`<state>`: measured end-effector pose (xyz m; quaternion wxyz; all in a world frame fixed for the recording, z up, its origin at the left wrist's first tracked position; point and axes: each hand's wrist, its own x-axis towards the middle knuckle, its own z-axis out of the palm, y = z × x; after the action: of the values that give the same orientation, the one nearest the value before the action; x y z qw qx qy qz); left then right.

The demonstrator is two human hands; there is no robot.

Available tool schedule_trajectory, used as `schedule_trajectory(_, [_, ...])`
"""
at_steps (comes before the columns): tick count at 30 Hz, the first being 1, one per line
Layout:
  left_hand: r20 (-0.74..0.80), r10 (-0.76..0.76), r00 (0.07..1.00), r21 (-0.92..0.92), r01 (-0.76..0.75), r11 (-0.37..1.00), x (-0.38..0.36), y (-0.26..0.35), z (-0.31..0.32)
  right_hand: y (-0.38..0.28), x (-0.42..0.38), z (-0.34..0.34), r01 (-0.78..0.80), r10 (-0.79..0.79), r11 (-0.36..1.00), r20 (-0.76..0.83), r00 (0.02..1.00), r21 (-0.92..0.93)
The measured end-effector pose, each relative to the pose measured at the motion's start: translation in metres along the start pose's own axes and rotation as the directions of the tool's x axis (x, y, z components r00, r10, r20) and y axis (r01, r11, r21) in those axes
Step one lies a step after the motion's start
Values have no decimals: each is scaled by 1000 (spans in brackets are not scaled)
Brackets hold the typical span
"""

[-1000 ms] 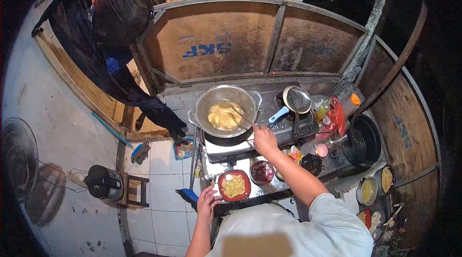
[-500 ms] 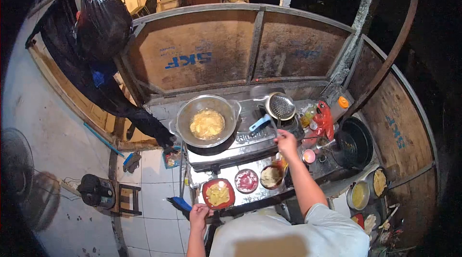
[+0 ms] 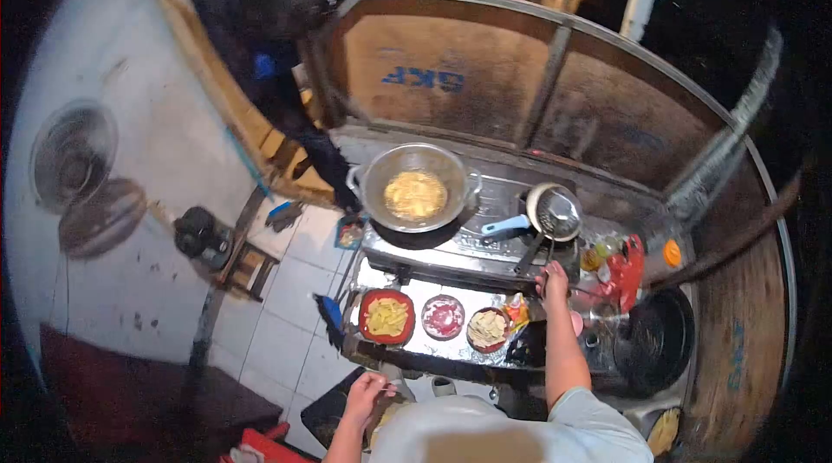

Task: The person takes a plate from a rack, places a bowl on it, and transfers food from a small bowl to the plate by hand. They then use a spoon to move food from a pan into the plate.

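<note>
step: frying, wok unattended | R hand grips thin utensil by strainer | L hand low, fingers loose, empty | next: steady aim back to wok

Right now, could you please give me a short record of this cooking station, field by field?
Setting: stove counter with brown splash boards behind
Wok: on the left burner, yellow food inside
Strainer: blue handle, rests over the right burner
Right hand: raised by the stove's right front, grip unclear
Left hand: low, near the body
Red plate: yellow pieces on it
Bowls: two, right of the plate
</note>
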<state>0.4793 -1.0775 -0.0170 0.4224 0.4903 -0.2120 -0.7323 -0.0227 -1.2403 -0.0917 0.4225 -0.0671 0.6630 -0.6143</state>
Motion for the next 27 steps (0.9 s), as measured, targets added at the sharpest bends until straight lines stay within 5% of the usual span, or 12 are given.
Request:
schedule_trajectory(4, [42, 91, 995, 33, -92, 995, -37, -16, 7, -15, -20, -3, 10, -10, 1000, 24, 1000, -3])
schedule_trajectory(6, [-19, 108, 994, 115, -105, 988, -54, -26, 4, 5, 48, -37, 262, -253, 891, 73, 965, -372])
schedule_trajectory(8, [-5, 130, 991, 107, -129, 986, -70, -33, 1, -20, 5, -26, 560, -682, 369, 193, 705, -741])
schedule_trajectory(10, [-2, 180, 984, 118, -178, 977, -91, -26, 2, -63, -55, 2, 596, -628, 106, 411, 661, -796])
schedule_trajectory(13, [7, 315, 949, 52, -315, 948, -134, -10, -4, -51, -95, 68, 825, -451, 472, 719, 528, -310])
schedule_trajectory(15, [2, 413, 911, -15, -413, 911, -161, -5, -17, -79, -231, 132, 781, -33, 358, 828, 559, -512])
schedule_trajectory(16, [-18, 534, 845, 15, -534, 845, -182, 1, -19, -69, -265, 155, 897, -47, 372, 960, 275, -238])
schedule_trajectory(17, [-79, 607, 791, 66, -603, 795, -202, 4, -28, -43, -291, 183, 678, 45, 722, 987, 153, -138])
schedule_trajectory(20, [-240, 783, 574, 248, -743, 621, -280, 14, -53, -43, -429, 232, 558, 39, 798, 905, -424, 227])
schedule_trajectory(23, [-406, 861, 308, 391, -793, 468, -353, 4, -81, -34, -536, 265, 441, 246, 891, 703, -667, 106])
schedule_trajectory(25, [-661, 727, 187, 231, -871, 434, -385, -27, -116, -4, -593, 296, 296, 239, 953, 440, -866, 65])
schedule_trajectory(27, [-613, 672, 416, -109, -887, 449, -427, -69, -164, 46, -645, 323, 121, 192, 952, 237, -952, -282])
